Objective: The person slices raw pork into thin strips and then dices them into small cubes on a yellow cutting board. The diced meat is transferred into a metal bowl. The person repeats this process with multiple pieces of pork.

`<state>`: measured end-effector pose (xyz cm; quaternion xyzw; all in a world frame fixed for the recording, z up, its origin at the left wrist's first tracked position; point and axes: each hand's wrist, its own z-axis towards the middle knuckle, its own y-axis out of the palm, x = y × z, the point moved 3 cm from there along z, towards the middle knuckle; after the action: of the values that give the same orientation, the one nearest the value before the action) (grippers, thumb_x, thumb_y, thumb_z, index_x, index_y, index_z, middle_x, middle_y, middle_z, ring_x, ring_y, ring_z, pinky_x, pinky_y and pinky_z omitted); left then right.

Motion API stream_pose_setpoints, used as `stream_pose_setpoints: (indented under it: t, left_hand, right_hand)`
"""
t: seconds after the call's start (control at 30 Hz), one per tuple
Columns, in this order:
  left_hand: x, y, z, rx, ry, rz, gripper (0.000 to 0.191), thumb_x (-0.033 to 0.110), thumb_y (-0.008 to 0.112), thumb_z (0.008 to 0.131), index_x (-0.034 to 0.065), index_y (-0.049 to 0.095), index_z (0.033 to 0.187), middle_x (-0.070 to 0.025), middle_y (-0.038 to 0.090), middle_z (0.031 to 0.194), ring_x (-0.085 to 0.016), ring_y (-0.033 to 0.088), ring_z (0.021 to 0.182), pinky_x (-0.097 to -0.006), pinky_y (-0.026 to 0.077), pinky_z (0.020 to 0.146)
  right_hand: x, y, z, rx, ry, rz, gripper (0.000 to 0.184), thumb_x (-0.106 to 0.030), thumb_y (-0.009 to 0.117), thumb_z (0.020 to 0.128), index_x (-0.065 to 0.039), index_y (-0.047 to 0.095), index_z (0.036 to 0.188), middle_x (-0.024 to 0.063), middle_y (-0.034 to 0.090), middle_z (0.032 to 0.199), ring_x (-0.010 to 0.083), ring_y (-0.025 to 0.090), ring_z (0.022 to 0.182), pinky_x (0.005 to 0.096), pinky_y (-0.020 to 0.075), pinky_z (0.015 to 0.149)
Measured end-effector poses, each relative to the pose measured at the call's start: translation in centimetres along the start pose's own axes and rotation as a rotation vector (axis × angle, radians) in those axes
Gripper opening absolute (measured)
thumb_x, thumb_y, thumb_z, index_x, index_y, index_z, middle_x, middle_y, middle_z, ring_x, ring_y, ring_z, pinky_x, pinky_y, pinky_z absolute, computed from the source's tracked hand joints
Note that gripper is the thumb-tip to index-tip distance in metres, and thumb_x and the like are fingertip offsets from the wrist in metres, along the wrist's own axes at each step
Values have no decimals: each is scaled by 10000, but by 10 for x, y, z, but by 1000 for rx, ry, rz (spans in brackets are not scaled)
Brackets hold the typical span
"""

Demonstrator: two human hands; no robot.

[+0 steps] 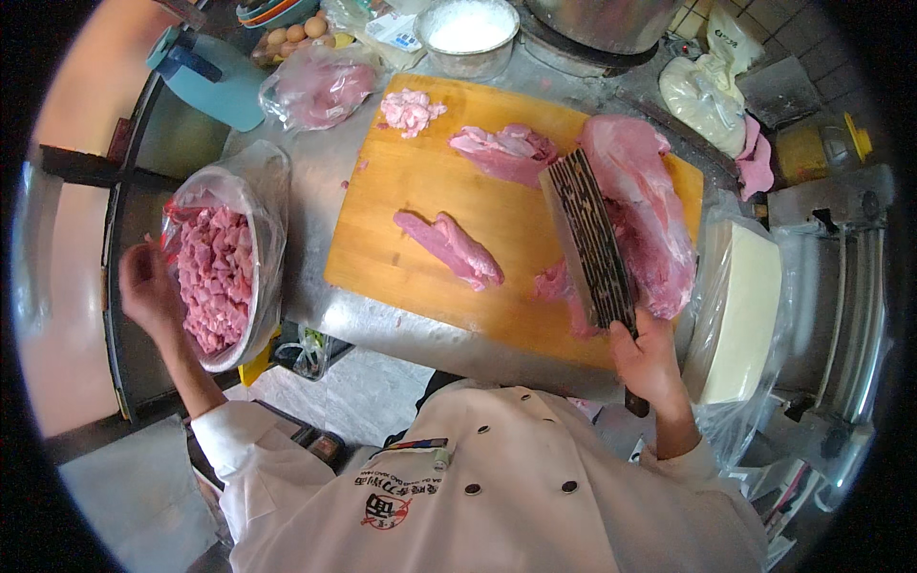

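My right hand (648,354) grips the handle of a broad cleaver (591,243) with a dark, ridged blade. The blade lies over the right part of a wooden cutting board (372,272), against a large piece of raw meat (648,208). Small meat scraps (555,283) show beside its edge. In the board's middle rests a long strip of raw meat (451,247); behind it sits another chunk (505,150). My left hand (147,286), blurred and curled, is at the outer side of a plastic-lined bowl (252,294) full of diced meat (215,279). Whether its fingers hold anything is unclear.
Pale trimmings (412,112) lie at the board's far left corner. Beyond are bagged meat (322,86), a blue jug (208,79), eggs (295,34), a metal bowl of white contents (467,32) and a large pot (602,21). A wrapped pale block (745,308) stands at right.
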<state>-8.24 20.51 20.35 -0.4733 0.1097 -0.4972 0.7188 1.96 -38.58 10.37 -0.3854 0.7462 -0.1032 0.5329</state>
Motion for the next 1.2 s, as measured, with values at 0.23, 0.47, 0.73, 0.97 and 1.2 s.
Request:
stream_pose_setpoints:
  t: [0.23, 0.47, 0.73, 0.97, 1.2]
  left_hand:
    - [35, 31, -22, 69, -6, -241, 210, 84, 703, 853, 2, 685, 1045, -113, 690, 1000, -197, 661, 903, -296, 523, 816]
    - [265, 198, -88, -605, 782, -583, 236, 66, 675, 766, 20, 680, 997, -159, 681, 1010, -340, 645, 945, -407, 520, 822]
    - [330, 251, -108, -654, 1041, -122, 245, 103, 627, 750, 45, 624, 988, -158, 643, 985, -344, 616, 949, -426, 499, 822]
    - [337, 252, -131, -582, 1095, -166, 297, 140, 626, 779, 53, 612, 1063, -170, 644, 994, -360, 630, 927, -457, 509, 793]
    - [299, 239, -102, -734, 549, -464, 188, 80, 578, 864, 49, 665, 1028, -145, 681, 743, -297, 661, 636, -398, 514, 573]
  right_hand:
    - [-10, -11, -1, 71, -40, 90, 208, -75, 582, 875, 32, 562, 1052, 254, 609, 897, 449, 579, 840, 460, 468, 750]
    - [-8, 11, -38, -104, -167, -210, 147, -104, 610, 863, 28, 561, 908, 253, 580, 750, 432, 575, 679, 460, 457, 617]
    - [17, 32, -67, -178, -170, -171, 214, -165, 593, 868, 11, 506, 781, 252, 564, 720, 468, 562, 680, 534, 433, 618]
    - [14, 34, -56, -248, -213, -164, 190, -169, 553, 868, 10, 523, 813, 256, 575, 696, 479, 585, 686, 556, 472, 649]
    - [8, 36, -51, -270, -232, -103, 189, -166, 559, 857, 7, 526, 789, 264, 568, 667, 485, 585, 663, 564, 471, 631]
